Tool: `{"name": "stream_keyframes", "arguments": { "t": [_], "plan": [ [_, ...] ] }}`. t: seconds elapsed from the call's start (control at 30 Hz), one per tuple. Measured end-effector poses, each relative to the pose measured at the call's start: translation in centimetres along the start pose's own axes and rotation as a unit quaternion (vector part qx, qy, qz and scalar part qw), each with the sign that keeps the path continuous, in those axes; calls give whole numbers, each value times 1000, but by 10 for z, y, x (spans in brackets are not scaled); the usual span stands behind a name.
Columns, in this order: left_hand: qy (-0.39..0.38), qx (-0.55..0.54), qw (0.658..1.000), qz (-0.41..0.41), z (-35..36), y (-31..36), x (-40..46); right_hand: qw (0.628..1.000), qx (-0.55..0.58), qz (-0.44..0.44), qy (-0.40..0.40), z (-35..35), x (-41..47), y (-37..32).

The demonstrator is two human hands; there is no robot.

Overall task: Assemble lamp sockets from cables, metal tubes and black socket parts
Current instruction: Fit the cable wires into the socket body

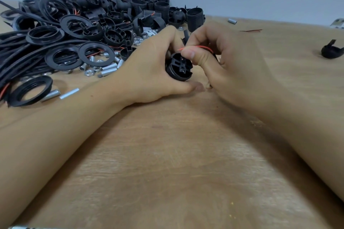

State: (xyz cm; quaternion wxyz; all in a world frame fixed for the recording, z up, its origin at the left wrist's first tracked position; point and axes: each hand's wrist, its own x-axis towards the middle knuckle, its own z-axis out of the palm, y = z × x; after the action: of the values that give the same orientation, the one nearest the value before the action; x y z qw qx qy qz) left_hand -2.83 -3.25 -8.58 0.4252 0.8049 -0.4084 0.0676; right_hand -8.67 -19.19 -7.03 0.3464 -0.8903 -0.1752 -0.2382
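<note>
Wooden table [167, 154] under a grey wall is strewn at the far left with black rings, threaded shells, cables and metal tubes [109, 66]. Near the middle, a round black socket [179, 67], open end showing ribs and contacts, is gripped by the left hand [149, 72]. A red wire [197, 47] is pinched just above it by the right hand [232, 65].

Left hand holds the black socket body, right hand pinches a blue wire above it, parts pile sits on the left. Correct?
One error: the wire is red, not blue, as the head view shows. The rest holds: the left hand holds the black socket body, the right hand pinches the wire above it, and the parts pile sits on the left.
</note>
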Motion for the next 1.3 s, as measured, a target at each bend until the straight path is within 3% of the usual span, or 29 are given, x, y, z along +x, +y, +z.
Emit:
{"name": "stream_keyframes", "arguments": {
  "t": [0.2,0.5,0.67,0.93,1.13,1.3],
  "plan": [
    [36,-35,998,35,2,2,0,999,-1,-10,47,-5,0,-1],
    [18,-44,999,25,5,5,-3,1000,2,-22,0,2,-5,-6],
    [22,-135,990,-16,4,5,-1,999,37,-5,9,2,-6,-5],
    [-22,-140,990,9,5,7,-4,999,53,-5,-6,4,-9,-3],
    [-12,-127,992,-6,4,7,-5,995,98,5,-27,1,-8,-2],
    [-11,-145,989,-28,3,8,-3,996,70,-33,-32,-3,-12,-3]
  ]
}}
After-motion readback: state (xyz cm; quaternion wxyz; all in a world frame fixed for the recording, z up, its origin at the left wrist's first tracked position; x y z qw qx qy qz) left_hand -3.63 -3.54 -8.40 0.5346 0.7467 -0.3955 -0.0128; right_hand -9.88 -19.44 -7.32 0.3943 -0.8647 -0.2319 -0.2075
